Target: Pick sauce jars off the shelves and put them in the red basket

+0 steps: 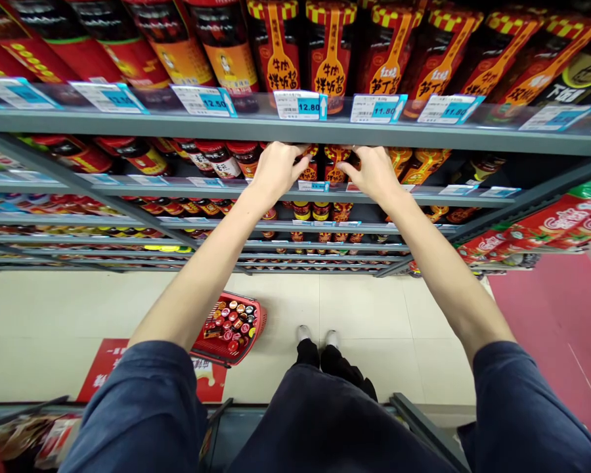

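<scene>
The fingers [299,163] of the left hand [277,172] and the right hand [369,174] are being held spread apart and curved over the tops of sauce jars [335,164] standing between them, though whether any jar is being clamped cannot be told. Those jars are being kept on the shelf [177,188], with none lifted clear yet and a price tag [313,186] just below the fingers. Farther below, a red shopping basket [262,322] already loaded with capped jars [231,322] is being rested on the tiled floor [79,309].
</scene>
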Action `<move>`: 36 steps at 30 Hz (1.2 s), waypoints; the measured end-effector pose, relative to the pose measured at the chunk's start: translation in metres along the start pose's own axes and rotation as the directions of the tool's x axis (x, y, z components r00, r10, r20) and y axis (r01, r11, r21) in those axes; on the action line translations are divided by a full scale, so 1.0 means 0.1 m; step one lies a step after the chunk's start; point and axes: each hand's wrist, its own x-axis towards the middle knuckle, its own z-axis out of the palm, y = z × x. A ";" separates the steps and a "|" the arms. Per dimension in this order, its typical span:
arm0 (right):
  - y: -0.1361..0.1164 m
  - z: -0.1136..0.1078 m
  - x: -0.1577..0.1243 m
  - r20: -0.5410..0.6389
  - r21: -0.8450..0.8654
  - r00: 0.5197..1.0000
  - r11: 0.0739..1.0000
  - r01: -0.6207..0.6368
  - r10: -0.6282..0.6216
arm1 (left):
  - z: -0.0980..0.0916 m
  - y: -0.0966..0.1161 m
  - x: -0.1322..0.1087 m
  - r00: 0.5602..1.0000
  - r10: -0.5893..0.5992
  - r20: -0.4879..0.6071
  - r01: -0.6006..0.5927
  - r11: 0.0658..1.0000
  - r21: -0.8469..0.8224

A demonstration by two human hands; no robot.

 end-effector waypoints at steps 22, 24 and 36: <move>-0.03 0.04 -0.03 0.028 -0.074 0.996 0.994 -0.077 0.079 | -0.02 0.00 0.00 0.999 -0.049 -0.009 0.048 0.998 -0.028; -0.01 0.05 -0.02 0.027 -0.061 0.997 0.996 -0.072 0.073 | -0.02 -0.01 0.00 0.999 -0.048 -0.018 0.048 0.998 -0.030; -0.02 0.03 -0.01 -0.003 -0.007 1.000 1.000 0.026 -0.026 | -0.02 -0.05 -0.07 1.000 -0.022 -0.008 0.021 0.988 -0.150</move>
